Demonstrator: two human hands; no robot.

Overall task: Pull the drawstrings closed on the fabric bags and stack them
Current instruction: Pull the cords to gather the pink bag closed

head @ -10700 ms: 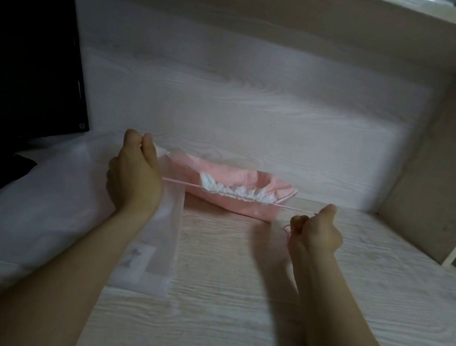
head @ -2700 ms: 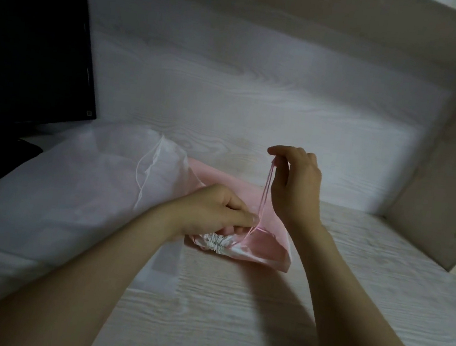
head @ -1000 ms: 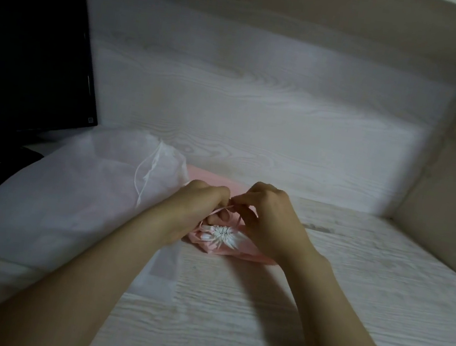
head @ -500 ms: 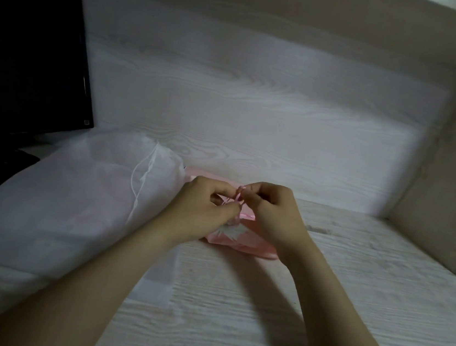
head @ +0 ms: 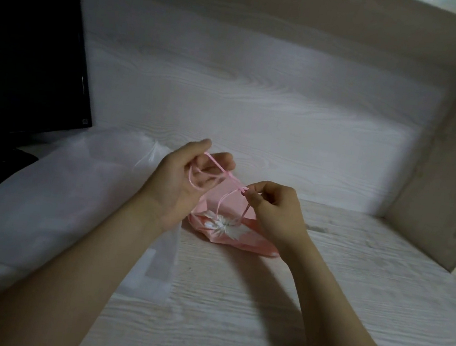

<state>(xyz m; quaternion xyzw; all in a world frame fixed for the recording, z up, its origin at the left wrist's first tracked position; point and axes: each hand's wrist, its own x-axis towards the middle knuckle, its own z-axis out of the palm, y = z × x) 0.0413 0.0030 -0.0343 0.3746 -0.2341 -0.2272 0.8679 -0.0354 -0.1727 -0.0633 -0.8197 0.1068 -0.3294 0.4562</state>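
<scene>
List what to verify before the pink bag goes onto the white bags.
1. Mouth of the pink bag gathered shut: ok.
2. The right hand pinches the pink cord: ok.
3. The left hand holds the cord's loop: ok.
4. Cord knotted: cannot tell.
5. The pink bag stacked on the white bags: not ok, it lies beside them on the desk.
6. Drawstrings of the white bags closed: cannot tell.

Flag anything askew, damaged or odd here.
Nothing stands out. The pink bag lies on the desk with its mouth gathered shut. The left hand and right hand hold its drawstring. The white bags beside it are rumpled, not visibly damaged.
</scene>
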